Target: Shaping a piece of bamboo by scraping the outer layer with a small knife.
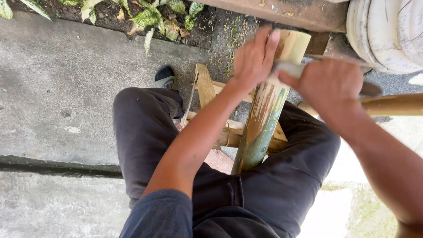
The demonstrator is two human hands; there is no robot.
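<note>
So from my feed, the right hand (332, 86) is closed tight around the handle of a big knife (288, 68), and the blade runs left from the fist and lies flat across the bamboo pole (264, 119) near its top end. The left hand (253, 57) isn't gripping anything as far as I can see. It's flat, fingers stretched up, palm pressed against the left side of the pole right where the blade meets it, fingertips reaching the pole's cut rim in the upper middle of the frame.

The pole itself stands tilted between the knees, bottom end down at the lap in the centre of the frame, top leaning up and to the right. It's greenish low down, with brown and pale scraped patches higher up.

Behind the pole there's a rough wooden frame (207, 88) of light slats, with another bamboo piece lying across it. A second pole (392, 105) pokes in from the right edge just under the right wrist. Dark trousers (141, 128) fill the middle, and one shoe (165, 78) shows above the left knee. Upper right has white sacks (387, 31), top left has some leafy plants (150, 17) in dirt, and the rest is grey concrete floor (57, 79).
</note>
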